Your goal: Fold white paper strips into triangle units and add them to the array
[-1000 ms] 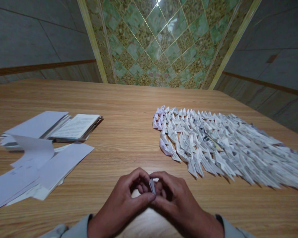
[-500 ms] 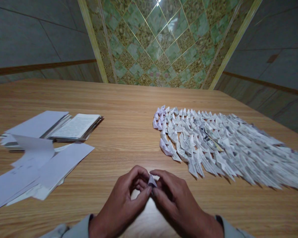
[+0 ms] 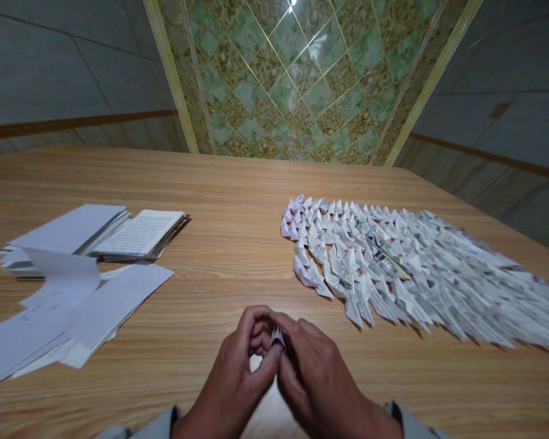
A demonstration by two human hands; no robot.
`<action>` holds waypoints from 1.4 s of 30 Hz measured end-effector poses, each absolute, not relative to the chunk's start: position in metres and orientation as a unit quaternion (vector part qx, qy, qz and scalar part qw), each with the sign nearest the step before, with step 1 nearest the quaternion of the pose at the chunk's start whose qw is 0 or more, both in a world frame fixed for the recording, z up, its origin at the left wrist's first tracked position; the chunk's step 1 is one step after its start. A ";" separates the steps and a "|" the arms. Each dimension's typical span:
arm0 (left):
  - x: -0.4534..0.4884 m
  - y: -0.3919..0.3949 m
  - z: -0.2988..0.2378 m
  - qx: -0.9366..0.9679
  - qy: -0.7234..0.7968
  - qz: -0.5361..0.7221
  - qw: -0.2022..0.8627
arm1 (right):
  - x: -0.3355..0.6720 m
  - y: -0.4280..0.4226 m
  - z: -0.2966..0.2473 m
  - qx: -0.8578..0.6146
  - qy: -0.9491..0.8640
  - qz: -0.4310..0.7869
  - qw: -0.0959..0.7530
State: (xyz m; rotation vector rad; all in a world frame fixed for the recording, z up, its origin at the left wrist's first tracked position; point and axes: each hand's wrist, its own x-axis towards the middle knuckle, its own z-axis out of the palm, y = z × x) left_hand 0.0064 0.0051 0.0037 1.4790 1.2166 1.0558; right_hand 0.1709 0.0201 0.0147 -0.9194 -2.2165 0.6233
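Note:
A small piece of folded paper [image 3: 277, 336] is pinched between my two hands, low in the middle of the view. Its pale upper edges show, while the fingers hide most of it. My left hand [image 3: 238, 360] curls round it from the left, thumb against its lower end. From the other side my right hand [image 3: 318, 366] closes on it, with the index finger across its top. To the right spread many folded paper boats [image 3: 384, 256] in tight rows, most of printed paper and some plain pale lilac at the left end.
Loose paper sheets [image 3: 105, 305] lie overlapping at the left, one bent upward. Behind them rest a pile of blank paper [image 3: 68, 228] and a pile of printed pages [image 3: 139, 233]. The wooden table [image 3: 229, 201] reaches back toward a tiled wall [image 3: 288, 91].
My right hand has moved closer to the left, its index finger now reaching over the folded paper. The paper looks narrower and is more covered by fingers.

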 end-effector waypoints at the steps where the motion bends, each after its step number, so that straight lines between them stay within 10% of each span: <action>1: 0.006 0.006 0.002 0.598 0.493 0.427 0.466 | 0.170 0.020 0.016 -0.348 -0.845 0.240 0.328; 15: 0.006 0.006 0.010 0.573 0.486 0.437 0.494 | 0.168 0.020 0.010 -0.360 -0.814 0.251 0.381; 42: -0.014 0.009 0.012 0.809 0.370 0.424 0.170 | 0.173 0.023 0.014 -0.406 -0.632 0.547 0.370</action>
